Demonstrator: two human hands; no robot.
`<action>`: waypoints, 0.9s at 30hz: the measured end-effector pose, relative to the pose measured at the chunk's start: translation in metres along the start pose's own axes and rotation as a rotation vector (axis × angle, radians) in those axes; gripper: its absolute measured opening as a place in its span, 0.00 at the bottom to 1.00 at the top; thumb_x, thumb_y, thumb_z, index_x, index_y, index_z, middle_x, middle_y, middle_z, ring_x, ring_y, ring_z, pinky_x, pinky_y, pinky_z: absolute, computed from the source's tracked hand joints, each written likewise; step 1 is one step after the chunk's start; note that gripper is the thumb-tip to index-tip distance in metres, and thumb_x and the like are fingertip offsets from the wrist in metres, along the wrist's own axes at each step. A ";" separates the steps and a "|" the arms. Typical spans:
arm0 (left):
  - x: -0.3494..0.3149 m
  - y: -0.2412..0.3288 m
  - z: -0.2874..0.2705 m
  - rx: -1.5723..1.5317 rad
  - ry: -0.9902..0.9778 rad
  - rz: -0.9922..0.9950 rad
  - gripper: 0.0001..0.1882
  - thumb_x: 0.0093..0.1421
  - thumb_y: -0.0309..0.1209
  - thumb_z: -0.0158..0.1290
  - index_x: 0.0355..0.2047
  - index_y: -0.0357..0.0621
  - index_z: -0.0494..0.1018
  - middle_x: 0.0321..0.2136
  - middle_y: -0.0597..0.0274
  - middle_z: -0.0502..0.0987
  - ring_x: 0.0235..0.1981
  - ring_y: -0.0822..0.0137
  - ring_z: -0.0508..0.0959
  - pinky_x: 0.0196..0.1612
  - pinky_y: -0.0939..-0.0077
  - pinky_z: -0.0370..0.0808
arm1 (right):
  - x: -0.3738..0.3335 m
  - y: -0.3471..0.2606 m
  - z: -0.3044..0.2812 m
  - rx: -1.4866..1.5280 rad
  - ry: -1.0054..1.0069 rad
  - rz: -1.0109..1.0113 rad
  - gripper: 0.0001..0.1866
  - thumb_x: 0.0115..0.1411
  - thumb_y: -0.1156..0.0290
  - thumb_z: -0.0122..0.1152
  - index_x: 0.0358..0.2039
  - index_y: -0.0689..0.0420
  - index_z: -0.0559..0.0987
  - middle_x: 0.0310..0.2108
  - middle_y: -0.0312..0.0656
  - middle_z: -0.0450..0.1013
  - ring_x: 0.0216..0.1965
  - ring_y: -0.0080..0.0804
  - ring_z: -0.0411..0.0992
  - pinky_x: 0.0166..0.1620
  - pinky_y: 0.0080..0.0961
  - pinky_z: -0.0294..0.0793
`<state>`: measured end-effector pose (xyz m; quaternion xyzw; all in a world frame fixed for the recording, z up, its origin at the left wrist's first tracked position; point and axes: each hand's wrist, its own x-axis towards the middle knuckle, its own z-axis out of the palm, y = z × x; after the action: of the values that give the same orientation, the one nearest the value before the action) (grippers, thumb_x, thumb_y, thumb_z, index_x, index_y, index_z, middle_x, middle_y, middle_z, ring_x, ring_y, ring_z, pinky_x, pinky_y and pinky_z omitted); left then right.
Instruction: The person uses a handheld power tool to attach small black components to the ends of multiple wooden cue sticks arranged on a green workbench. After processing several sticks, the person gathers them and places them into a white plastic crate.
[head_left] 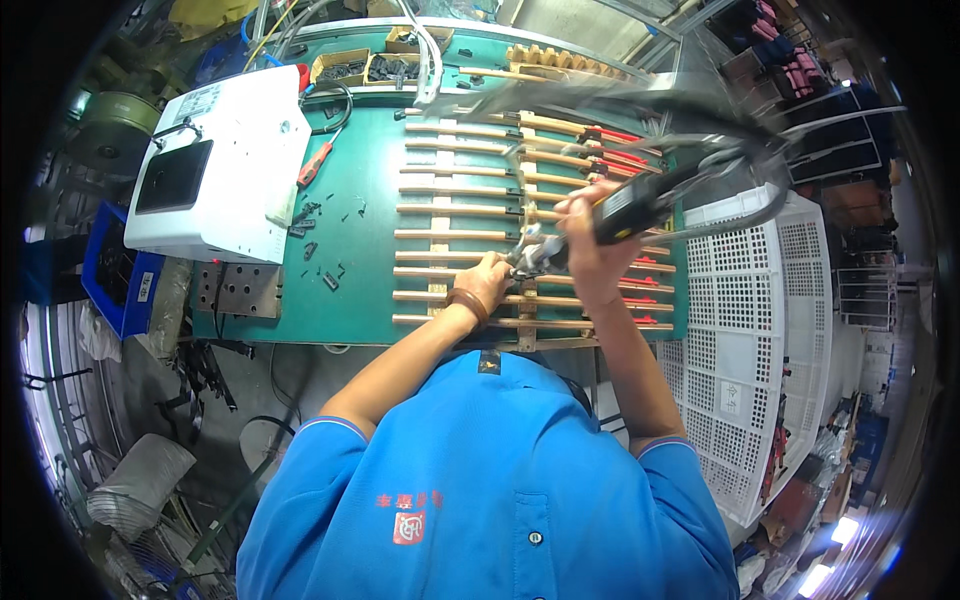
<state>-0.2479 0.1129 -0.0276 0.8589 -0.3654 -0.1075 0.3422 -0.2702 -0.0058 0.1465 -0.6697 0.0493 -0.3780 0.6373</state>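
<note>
My right hand point(598, 250) is wrapped around a black power screwdriver point(632, 207), which slants down to the left and is partly smeared by motion. Its metal front end point(537, 254) reaches to the fingers of my left hand point(484, 282). Those fingers are pinched together over the middle of the wooden rods; whatever is between them is hidden. Several rods point(455, 210) lie side by side across wooden support strips point(528, 318), with black fittings near their middles. Red parts point(645, 288) show at the rods' right ends.
On the green bench point(365, 240), a white machine point(225, 165) stands left, beside a red-handled screwdriver point(315, 165) and loose black pieces point(330, 281). Boxes of black parts point(392, 70) sit at the back. White perforated crates point(735, 330) stand right; blurred cables point(740, 225) hang near my right hand.
</note>
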 end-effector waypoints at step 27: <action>-0.038 0.005 -0.032 -1.640 -0.344 -0.818 0.19 0.61 0.24 0.50 0.53 0.38 0.64 0.48 0.52 0.72 0.46 0.64 0.76 0.40 0.79 0.80 | 0.016 -0.066 -0.028 -0.032 0.161 0.058 0.16 0.54 0.81 0.56 0.44 0.63 0.68 0.28 0.41 0.73 0.28 0.25 0.73 0.28 0.20 0.73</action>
<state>-0.2634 0.1536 -0.0031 0.3831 0.1101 -0.5701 0.7184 -0.3024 -0.0256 0.2092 -0.6455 0.1258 -0.4111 0.6312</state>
